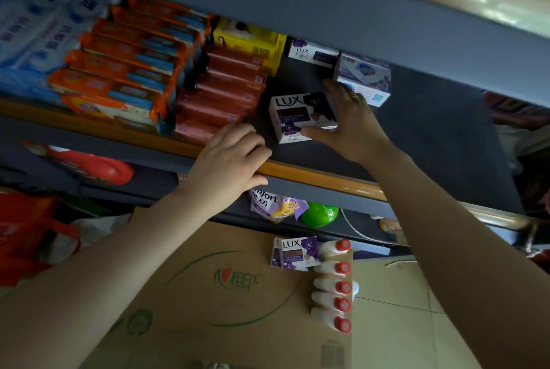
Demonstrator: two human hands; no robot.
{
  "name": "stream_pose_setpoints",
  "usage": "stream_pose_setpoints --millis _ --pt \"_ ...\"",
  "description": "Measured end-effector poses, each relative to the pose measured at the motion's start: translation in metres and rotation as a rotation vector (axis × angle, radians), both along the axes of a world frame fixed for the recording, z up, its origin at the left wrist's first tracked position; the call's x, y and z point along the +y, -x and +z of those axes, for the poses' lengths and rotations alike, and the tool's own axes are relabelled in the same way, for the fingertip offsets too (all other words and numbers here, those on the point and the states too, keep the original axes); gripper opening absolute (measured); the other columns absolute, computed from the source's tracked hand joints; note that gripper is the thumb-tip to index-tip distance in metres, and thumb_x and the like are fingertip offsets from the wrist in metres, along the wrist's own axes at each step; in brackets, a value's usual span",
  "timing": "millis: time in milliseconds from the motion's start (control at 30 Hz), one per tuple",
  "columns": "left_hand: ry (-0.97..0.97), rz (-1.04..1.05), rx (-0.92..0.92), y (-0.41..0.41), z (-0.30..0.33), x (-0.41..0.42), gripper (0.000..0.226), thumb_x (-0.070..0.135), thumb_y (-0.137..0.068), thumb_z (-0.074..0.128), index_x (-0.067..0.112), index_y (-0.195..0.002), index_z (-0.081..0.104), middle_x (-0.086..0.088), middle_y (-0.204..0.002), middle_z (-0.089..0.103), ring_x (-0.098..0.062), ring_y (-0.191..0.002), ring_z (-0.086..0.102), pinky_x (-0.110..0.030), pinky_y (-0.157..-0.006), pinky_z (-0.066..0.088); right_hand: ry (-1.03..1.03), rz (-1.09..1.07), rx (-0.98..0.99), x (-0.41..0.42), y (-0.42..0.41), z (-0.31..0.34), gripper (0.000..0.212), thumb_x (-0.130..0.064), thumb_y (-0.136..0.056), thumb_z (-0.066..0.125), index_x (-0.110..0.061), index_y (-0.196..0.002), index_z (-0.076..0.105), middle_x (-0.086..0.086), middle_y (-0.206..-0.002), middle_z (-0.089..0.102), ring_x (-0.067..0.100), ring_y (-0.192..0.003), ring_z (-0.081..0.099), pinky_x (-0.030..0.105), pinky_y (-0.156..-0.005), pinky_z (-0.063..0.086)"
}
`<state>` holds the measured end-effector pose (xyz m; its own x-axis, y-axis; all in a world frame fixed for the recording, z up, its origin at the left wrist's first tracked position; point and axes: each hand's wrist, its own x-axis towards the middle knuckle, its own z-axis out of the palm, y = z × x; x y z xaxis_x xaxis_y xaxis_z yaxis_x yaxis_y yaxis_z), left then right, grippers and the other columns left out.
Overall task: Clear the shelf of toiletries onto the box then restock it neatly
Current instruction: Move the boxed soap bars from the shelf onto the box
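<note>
On the dark shelf [416, 130], the right hand [354, 121] grips a purple Lux soap box [302, 115], thumb along its near edge and fingers over its far side. Just behind that hand sits a white soap box [364, 77], and further back another Lux box [312, 52] lies against the rear. The left hand [232, 157] rests on the shelf's orange front lip [327, 179], fingers loosely curled and holding nothing, its fingertips near the red soap bars [226, 92] stacked in a row. Left of those stand orange packs [125, 71], and behind the red row is a yellow box [250, 40]. Blue and white packs [32, 29] fill the far left.

Below, the cardboard box [208, 294] carries two more Lux boxes [293, 252] at its far edge, touching a row of five white bottles with red caps [333, 285] lying on their sides along its right edge. A purple pouch [273, 205] and a green bottle [320, 214] sit on the lower shelf.
</note>
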<state>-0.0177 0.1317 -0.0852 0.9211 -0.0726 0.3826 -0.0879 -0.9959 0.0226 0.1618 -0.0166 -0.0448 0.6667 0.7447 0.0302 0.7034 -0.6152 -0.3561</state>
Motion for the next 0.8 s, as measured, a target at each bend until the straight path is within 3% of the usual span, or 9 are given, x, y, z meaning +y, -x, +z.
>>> stream_pose_setpoints --millis 100,233,333,400,467,533,633,733,800 --pt "0.003 -0.005 -0.013 0.0 -0.002 0.0 0.047 0.032 -0.06 0.084 0.006 -0.095 0.066 -0.011 -0.097 0.065 -0.034 -0.101 0.058 -0.045 -0.091 0.044 0.045 0.032 0.189 0.008 -0.013 0.004 0.092 -0.042 -0.068 0.079 -0.015 -0.143 0.033 0.008 -0.139 0.045 0.026 -0.124 0.044 0.027 -0.099 0.035" --pt "-0.008 -0.011 0.009 -0.001 0.0 0.001 0.047 0.033 -0.063 0.082 0.006 -0.097 0.066 -0.011 -0.098 0.066 -0.035 -0.102 0.059 -0.046 -0.091 0.045 0.13 0.083 0.146 0.002 -0.007 0.007 0.088 -0.03 -0.065 0.083 -0.011 -0.138 0.037 0.009 -0.131 0.044 0.022 -0.115 0.047 0.022 -0.088 0.034" --pt "0.076 0.048 0.044 0.001 0.009 -0.005 0.053 0.042 -0.077 0.067 0.002 -0.111 0.062 -0.015 -0.111 0.064 -0.034 -0.116 0.053 -0.045 -0.099 0.04 -0.027 -0.008 0.184 -0.01 0.009 0.01 0.087 -0.02 -0.063 0.084 -0.01 -0.135 0.037 0.004 -0.122 0.046 0.017 -0.105 0.048 0.019 -0.084 0.037" --pt "0.278 0.139 0.073 0.006 0.026 -0.014 0.067 0.053 -0.084 0.045 0.001 -0.125 0.053 -0.015 -0.127 0.056 -0.03 -0.129 0.04 -0.04 -0.108 0.028 -0.22 -0.074 0.243 -0.024 0.022 0.013 0.084 -0.014 -0.062 0.084 -0.011 -0.132 0.038 -0.002 -0.116 0.044 0.013 -0.1 0.048 0.016 -0.082 0.038" --pt "0.536 0.181 0.078 0.012 0.049 -0.028 0.076 0.059 -0.081 0.039 0.003 -0.132 0.046 -0.012 -0.136 0.049 -0.026 -0.132 0.035 -0.036 -0.11 0.025 -0.382 -0.08 0.359 -0.042 0.039 0.017 0.081 -0.013 -0.061 0.082 -0.022 -0.127 0.037 0.002 -0.117 0.05 0.017 -0.1 0.055 0.029 -0.084 0.048" --pt "0.788 0.187 0.144 0.017 0.07 -0.044 0.081 0.065 -0.074 0.041 0.011 -0.133 0.046 -0.004 -0.134 0.05 -0.016 -0.124 0.044 -0.027 -0.104 0.034 -0.466 -0.051 0.488 -0.055 0.061 0.023 0.077 -0.01 -0.061 0.079 -0.031 -0.118 0.032 0.005 -0.111 0.052 0.018 -0.097 0.059 0.039 -0.082 0.053" --pt "1.171 0.179 0.211 0.023 0.092 -0.07 0.062 0.062 -0.067 0.06 0.021 -0.113 0.056 0.01 -0.11 0.063 -0.003 -0.096 0.061 -0.022 -0.081 0.051 -0.463 -0.003 0.571 -0.066 0.094 0.031 0.08 0.004 -0.066 0.078 -0.02 -0.121 0.025 -0.005 -0.101 0.052 0.007 -0.087 0.06 0.026 -0.073 0.054" --pt "1.2 0.249 0.196 0.025 0.097 -0.084 0.038 0.039 -0.074 0.073 0.017 -0.102 0.06 0.006 -0.094 0.068 -0.004 -0.084 0.064 -0.028 -0.071 0.054 -0.471 -0.03 0.619 -0.074 0.117 0.034 0.082 0.005 -0.07 0.075 -0.018 -0.126 0.021 -0.009 -0.106 0.052 0.0 -0.094 0.061 0.016 -0.079 0.051" --pt "1.259 0.277 0.192 0.027 0.095 -0.083 0.031 0.033 -0.077 0.072 0.02 -0.103 0.059 0.004 -0.096 0.067 -0.008 -0.086 0.064 -0.031 -0.074 0.054 -0.536 -0.097 0.753 -0.081 0.124 0.04 0.086 0.003 -0.072 0.075 -0.026 -0.131 0.02 -0.001 -0.112 0.053 0.006 -0.098 0.061 0.021 -0.084 0.052"
